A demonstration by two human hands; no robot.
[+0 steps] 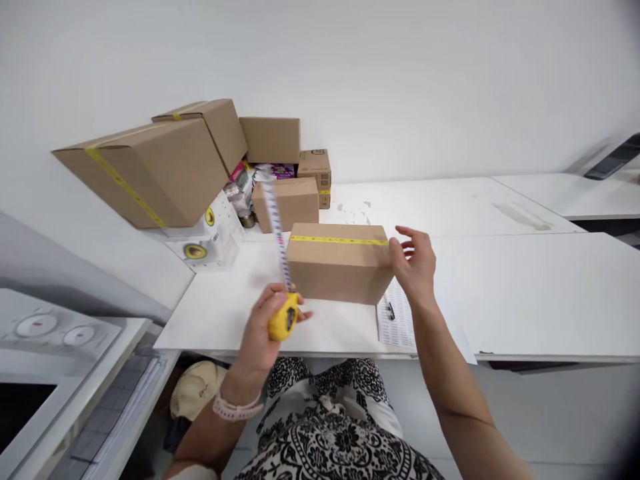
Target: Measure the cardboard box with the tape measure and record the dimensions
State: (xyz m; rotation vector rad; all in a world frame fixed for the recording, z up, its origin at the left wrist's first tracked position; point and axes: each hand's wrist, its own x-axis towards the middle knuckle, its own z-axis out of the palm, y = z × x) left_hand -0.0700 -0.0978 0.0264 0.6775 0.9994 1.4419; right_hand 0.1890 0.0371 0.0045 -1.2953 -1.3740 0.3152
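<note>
A closed brown cardboard box (337, 270) with a strip of yellow tape along its top stands on the white table (525, 293) in front of me. My left hand (265, 327) is closed around a yellow tape measure (283, 320); its white blade (276, 223) sticks up and away past the box's left end. My right hand (416, 263) hovers at the box's right end with fingers spread, holding nothing and just short of the box. A printed sheet of paper (397, 320) with a black pen (391, 311) on it lies under the box's right corner.
Several cardboard boxes (160, 167) are stacked at the table's back left against the white wall, on white avocado-printed cartons (205, 240), with smaller boxes (286, 200) and colourful packets behind. A grey appliance top (55, 333) lies at my lower left. More white tabletops (575, 193) extend to the right.
</note>
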